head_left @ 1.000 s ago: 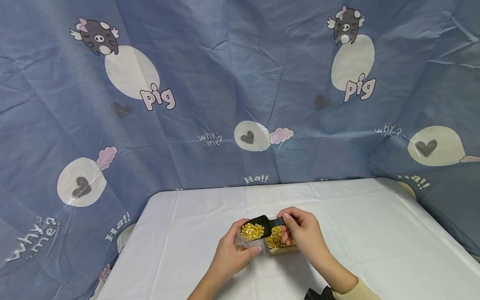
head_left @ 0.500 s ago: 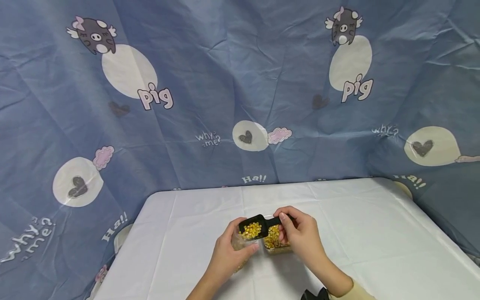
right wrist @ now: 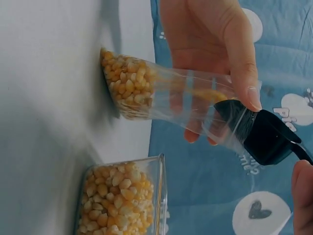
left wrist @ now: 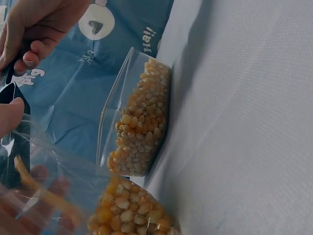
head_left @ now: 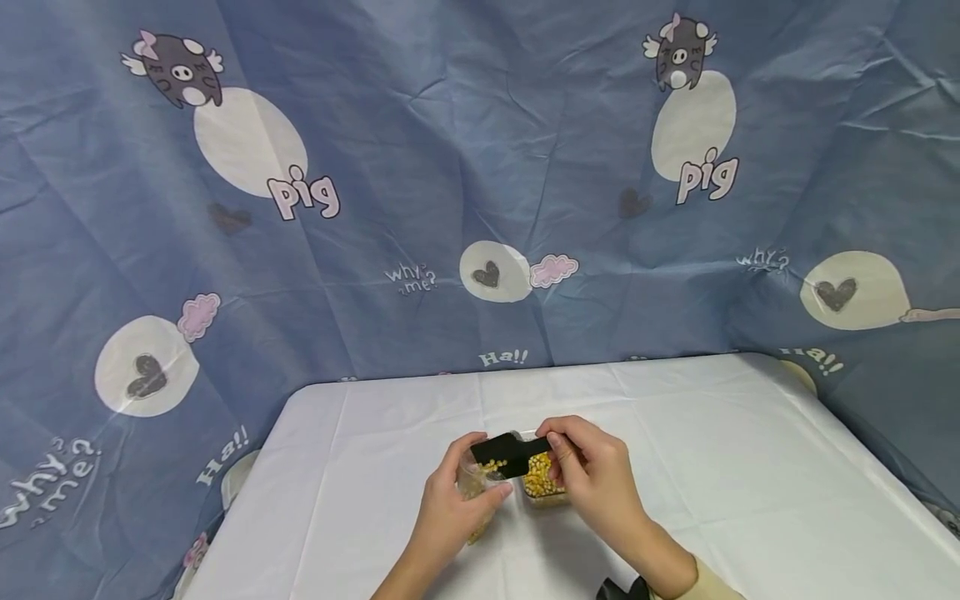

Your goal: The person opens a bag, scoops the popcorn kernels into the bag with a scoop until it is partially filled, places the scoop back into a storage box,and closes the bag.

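My left hand grips a clear plastic zip bag near its mouth, the thumb in front and the fingers behind. Corn kernels fill the bag's lower part. With my right hand I pinch the handle of a black scoop. In the right wrist view the scoop's front lip is inside the bag's mouth, tilted down, and a blurred yellow streak of kernels runs from it into the bag. A few kernels still show in the scoop in the head view. The left thumb lies at the scoop's edge.
A clear rectangular container of corn kernels stands on the white-covered table, just right of the bag and partly under the right hand. A black object shows by the right sleeve. A blue patterned curtain hangs behind the table.
The scoop has tipped further toward the bag, and the pile of kernels in it has shrunk to a few. The left hand keeps its grip on the bag.
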`<control>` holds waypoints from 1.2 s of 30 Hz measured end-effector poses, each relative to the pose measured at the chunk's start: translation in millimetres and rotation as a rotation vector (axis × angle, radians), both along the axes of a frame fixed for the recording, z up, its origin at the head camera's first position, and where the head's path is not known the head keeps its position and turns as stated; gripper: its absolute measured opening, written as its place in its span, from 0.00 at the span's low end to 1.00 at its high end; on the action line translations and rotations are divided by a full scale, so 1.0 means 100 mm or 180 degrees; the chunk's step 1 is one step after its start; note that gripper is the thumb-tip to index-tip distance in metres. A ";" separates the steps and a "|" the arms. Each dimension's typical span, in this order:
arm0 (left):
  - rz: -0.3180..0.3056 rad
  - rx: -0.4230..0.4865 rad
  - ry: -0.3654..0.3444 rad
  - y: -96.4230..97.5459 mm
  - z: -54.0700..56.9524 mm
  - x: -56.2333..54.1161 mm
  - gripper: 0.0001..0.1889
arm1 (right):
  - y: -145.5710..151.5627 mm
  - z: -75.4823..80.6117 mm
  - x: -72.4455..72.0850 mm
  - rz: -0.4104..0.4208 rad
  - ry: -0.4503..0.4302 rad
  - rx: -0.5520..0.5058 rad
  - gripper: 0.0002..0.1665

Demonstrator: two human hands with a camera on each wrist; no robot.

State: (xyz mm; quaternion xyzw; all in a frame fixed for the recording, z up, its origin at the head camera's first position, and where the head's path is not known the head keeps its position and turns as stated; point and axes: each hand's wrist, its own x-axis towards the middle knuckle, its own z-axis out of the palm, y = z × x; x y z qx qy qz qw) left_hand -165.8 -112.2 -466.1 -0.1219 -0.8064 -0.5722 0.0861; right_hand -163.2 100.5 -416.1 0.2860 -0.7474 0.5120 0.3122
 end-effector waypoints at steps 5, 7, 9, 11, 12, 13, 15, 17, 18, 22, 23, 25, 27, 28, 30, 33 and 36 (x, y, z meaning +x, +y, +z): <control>0.0056 -0.0018 0.0012 0.00 0.01 0.00 0.36 | 0.01 -0.07 -0.05 -0.0016 0.0366 0.0195 0.15; 0.0072 -0.0034 0.0001 0.00 0.01 0.00 0.36 | 0.01 -0.06 -0.06 -0.0004 0.0457 0.0286 0.15; 0.0084 -0.0050 -0.0026 0.00 0.00 -0.01 0.36 | 0.02 -0.06 -0.06 0.0016 0.0531 0.0358 0.15; 0.0081 -0.0055 -0.0070 0.00 -0.01 -0.01 0.37 | 0.02 -0.06 -0.07 0.0028 0.0577 0.0406 0.14; 0.0081 -0.0055 -0.0091 -0.01 -0.02 -0.02 0.37 | 0.02 -0.06 -0.07 0.0033 0.0589 0.0415 0.14; 0.0073 -0.0052 -0.0114 -0.01 -0.03 -0.02 0.37 | 0.02 -0.06 -0.07 0.0045 0.0590 0.0415 0.14; 0.0055 -0.0043 -0.0163 -0.02 -0.05 -0.03 0.39 | 0.01 -0.07 -0.07 0.0082 0.0580 0.0422 0.14; 0.0025 -0.0026 -0.0203 -0.04 -0.07 -0.04 0.41 | -0.01 -0.08 -0.07 0.0115 0.0567 0.0432 0.14; 0.0008 -0.0017 -0.0220 -0.04 -0.08 -0.04 0.42 | -0.01 -0.09 -0.07 0.0128 0.0562 0.0439 0.14; -0.0069 0.0001 -0.0275 -0.06 -0.10 -0.05 0.46 | -0.03 -0.10 -0.06 0.0142 0.0537 0.0443 0.14; -0.0089 -0.0006 -0.0280 -0.06 -0.10 -0.05 0.46 | -0.03 -0.09 -0.05 0.0142 0.0527 0.0438 0.14; -0.0111 -0.0041 -0.0284 -0.06 -0.11 -0.05 0.47 | -0.03 -0.09 -0.05 0.0141 0.0501 0.0436 0.14; -0.0127 -0.0065 -0.0281 -0.06 -0.11 -0.06 0.45 | -0.02 -0.08 -0.04 0.0143 0.0485 0.0448 0.14; -0.0128 -0.0076 -0.0279 -0.06 -0.12 -0.06 0.44 | -0.01 -0.08 -0.04 0.0143 0.0478 0.0459 0.14; -0.0132 -0.0074 -0.0273 -0.05 -0.12 -0.06 0.42 | 0.00 -0.06 -0.03 0.0136 0.0469 0.0465 0.14; -0.0135 -0.0021 -0.0251 -0.05 -0.12 -0.07 0.40 | 0.03 -0.02 -0.04 0.0088 0.0459 0.0436 0.14; -0.0173 0.0059 -0.0209 -0.05 -0.12 -0.07 0.38 | 0.07 0.01 -0.05 0.0022 0.0435 0.0387 0.13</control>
